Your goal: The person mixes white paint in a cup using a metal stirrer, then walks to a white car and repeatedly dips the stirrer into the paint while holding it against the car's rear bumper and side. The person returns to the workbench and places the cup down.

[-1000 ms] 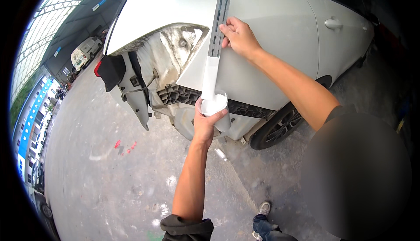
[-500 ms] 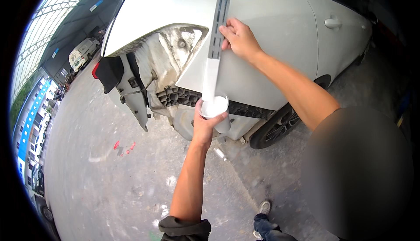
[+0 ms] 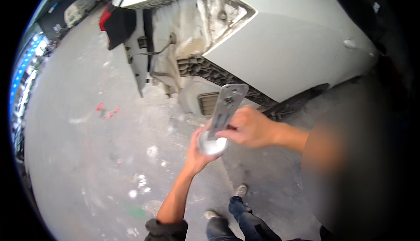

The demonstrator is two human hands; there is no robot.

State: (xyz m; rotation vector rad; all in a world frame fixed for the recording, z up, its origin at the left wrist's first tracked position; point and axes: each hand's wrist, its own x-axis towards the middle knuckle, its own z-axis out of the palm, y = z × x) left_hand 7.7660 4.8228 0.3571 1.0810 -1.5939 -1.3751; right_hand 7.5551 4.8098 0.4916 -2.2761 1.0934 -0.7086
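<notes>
My left hand (image 3: 195, 155) is wrapped round a cup (image 3: 200, 144) of white liquid that looks like paint. Pinched between the thumb and fingers of my right hand (image 3: 250, 128) is a flat metal mixing ruler (image 3: 232, 97) with slots and holes. The ruler leans up out of the cup, its lower end inside the rim, and its tip is hidden in the white liquid. My right thumb lies close above the cup's opening. Some motion blur softens both hands.
Beyond my hands stands a white car (image 3: 297, 39) with its rear bumper and lamp removed, baring the inner body (image 3: 188, 26). A loose panel (image 3: 136, 61) hangs at its left. My legs and shoes (image 3: 240, 191) show below, on a stained concrete floor (image 3: 100, 153). Another vehicle (image 3: 80, 11) is parked far left.
The ruler has come down from high above the cup, where white liquid ran off it, into the cup. My right hand has lowered beside the cup; the view has shifted downward.
</notes>
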